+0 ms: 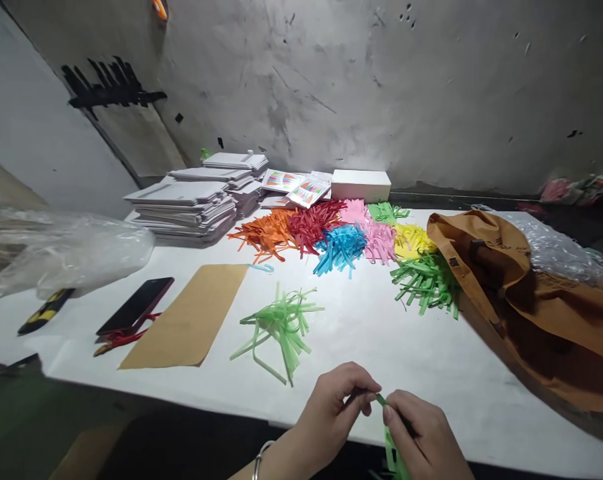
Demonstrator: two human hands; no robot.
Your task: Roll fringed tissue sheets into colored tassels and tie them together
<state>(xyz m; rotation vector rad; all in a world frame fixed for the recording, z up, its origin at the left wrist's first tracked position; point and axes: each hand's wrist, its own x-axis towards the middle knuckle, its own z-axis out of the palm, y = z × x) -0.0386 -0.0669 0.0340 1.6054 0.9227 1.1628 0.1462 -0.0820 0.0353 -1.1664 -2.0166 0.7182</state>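
Low in the view, near the table's front edge, my left hand [334,413] pinches one end of a green strip [390,448]. My right hand [424,433] grips the same strip close beside it, thumb on top. More green strip hangs below the right hand; its lower part is cut off by the frame. A loose pile of light green strips [284,327] lies on the white table just beyond my left hand. A darker green bundle of strips [426,280] rests farther off to the right.
Coloured strip bundles lie at the back, among them a blue bundle [341,248] and an orange bundle [267,233]. Paper stacks [181,212] and a white box [360,185] stand behind. Brown cardboard [191,313] and a phone [136,305] lie left, a brown cloth [511,300] right.
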